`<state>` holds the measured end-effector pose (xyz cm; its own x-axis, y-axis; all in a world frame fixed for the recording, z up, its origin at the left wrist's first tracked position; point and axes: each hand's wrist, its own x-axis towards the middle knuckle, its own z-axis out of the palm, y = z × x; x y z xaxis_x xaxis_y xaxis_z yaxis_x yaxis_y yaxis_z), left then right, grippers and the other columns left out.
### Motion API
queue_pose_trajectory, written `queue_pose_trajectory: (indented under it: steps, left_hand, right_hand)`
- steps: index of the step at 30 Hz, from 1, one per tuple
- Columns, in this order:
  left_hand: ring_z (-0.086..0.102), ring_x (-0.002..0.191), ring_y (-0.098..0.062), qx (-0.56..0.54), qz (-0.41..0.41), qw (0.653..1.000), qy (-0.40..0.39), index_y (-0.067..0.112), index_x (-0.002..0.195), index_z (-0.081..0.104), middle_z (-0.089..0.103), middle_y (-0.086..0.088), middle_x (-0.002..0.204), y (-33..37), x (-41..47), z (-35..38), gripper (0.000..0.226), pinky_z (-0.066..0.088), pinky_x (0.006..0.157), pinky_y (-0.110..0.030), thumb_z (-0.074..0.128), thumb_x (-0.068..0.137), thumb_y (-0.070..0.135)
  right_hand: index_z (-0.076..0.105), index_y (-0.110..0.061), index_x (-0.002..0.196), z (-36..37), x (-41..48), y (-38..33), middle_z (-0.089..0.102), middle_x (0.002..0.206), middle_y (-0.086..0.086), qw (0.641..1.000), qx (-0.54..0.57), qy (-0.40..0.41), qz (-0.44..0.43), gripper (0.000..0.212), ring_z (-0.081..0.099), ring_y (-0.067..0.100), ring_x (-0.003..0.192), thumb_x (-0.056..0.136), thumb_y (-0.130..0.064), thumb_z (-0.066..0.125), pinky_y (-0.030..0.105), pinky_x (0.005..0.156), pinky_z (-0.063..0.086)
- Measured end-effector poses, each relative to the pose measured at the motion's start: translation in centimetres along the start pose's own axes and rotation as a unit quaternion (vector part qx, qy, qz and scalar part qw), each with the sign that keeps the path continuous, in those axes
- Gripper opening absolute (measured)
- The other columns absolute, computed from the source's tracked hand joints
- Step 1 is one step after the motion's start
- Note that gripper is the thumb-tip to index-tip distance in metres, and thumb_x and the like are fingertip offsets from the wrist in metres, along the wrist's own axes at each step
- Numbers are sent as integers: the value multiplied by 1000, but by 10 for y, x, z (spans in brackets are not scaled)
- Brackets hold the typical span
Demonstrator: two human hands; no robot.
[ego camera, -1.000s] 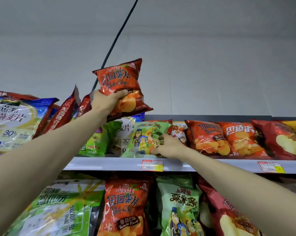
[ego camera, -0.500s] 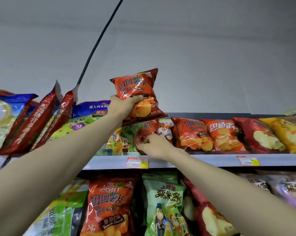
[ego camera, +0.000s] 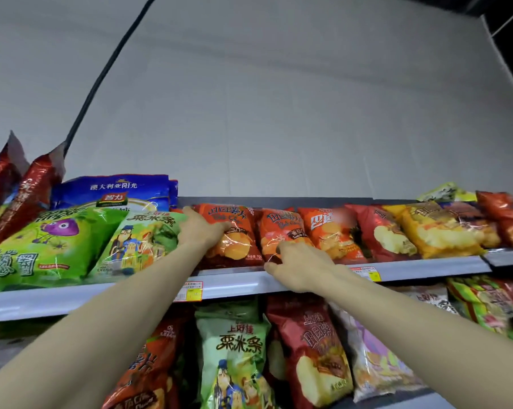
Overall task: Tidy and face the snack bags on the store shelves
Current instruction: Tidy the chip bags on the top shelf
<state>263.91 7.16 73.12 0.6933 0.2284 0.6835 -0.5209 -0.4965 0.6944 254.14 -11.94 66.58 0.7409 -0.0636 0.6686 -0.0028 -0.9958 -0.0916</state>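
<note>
Left hand point(ego camera: 203, 231) flat on orange bag point(ego camera: 234, 246), right hand point(ego camera: 301, 262) on neighbouring bag point(ego camera: 281, 228), grip unclear

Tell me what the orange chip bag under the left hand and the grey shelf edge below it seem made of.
The orange chip bag: likely thin glossy plastic film; bright glints and fine crinkles show beside the left hand. The shelf edge: smooth painted metal or hard plastic, I cannot tell which; flat grey with a soft sheen.
</note>
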Motion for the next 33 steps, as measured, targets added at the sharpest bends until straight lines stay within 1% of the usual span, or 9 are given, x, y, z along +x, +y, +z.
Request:
queue_pose_trajectory:
  steps: [3,7,11,14,16,21,24,30,33]
  left_hand:
    - [52,134,-52,68,0,998,-11,15,162,15,32,-29,160,-3,-4,8,101,44,110,-57,78,91,51]
    - [52,133,-53,140,34,990,-4,22,161,13,13,-25,167,-6,-12,12,85,44,106,-59,63,100,52]
    - [56,127,-53,152,62,985,-50,22,155,21,22,-22,160,-12,-14,4,74,44,107,-58,58,100,55]
    - [52,134,-53,168,84,978,-96,25,161,17,17,-22,164,-17,-16,-5,85,42,114,-59,62,97,58]
    - [45,142,-51,217,120,963,-104,23,164,17,12,-20,168,-19,-22,-10,90,40,116,-60,61,95,61]
    - [44,138,-35,360,260,894,-62,17,150,48,42,-13,154,-6,-48,-17,66,46,108,-49,57,95,52]
    - [47,133,-32,397,296,866,-62,18,141,58,54,-11,141,12,-62,-6,56,45,103,-44,55,95,49]
    - [56,114,-31,345,265,894,-106,21,114,65,59,-7,120,49,-70,40,43,52,94,-43,56,85,51]
    - [58,111,-31,348,223,902,-129,16,124,61,59,-9,123,58,-66,71,48,53,95,-45,61,89,49]
  right_hand:
    - [42,-14,151,3,7,9,49,150,14,999,4,-40,21,69,50,37,134,101,-61,43,45,100,46]
    - [37,-14,154,14,7,16,48,151,17,999,-1,-41,22,72,50,39,135,101,-63,42,48,105,47]
    - [30,-15,158,21,8,22,41,157,18,998,-30,-52,28,75,47,41,138,101,-63,40,50,108,45]
    - [25,-17,162,18,8,26,32,164,16,997,-39,-56,24,78,40,39,145,102,-64,39,50,113,40]
    - [29,-16,160,17,7,30,38,162,15,997,-53,-49,21,75,42,38,143,103,-63,38,48,111,41]
    - [44,-16,149,17,12,51,56,144,13,997,-77,-8,20,66,54,38,130,103,-62,36,47,103,48]
    - [45,-16,144,14,20,69,58,141,14,998,-66,10,19,60,55,38,128,104,-60,37,45,99,47]
    - [47,-17,143,15,49,120,56,145,14,998,-50,10,22,64,54,38,130,101,-65,36,47,100,46]
    - [44,-16,148,15,61,146,54,148,14,999,-27,11,25,69,54,38,132,101,-65,38,48,103,48]
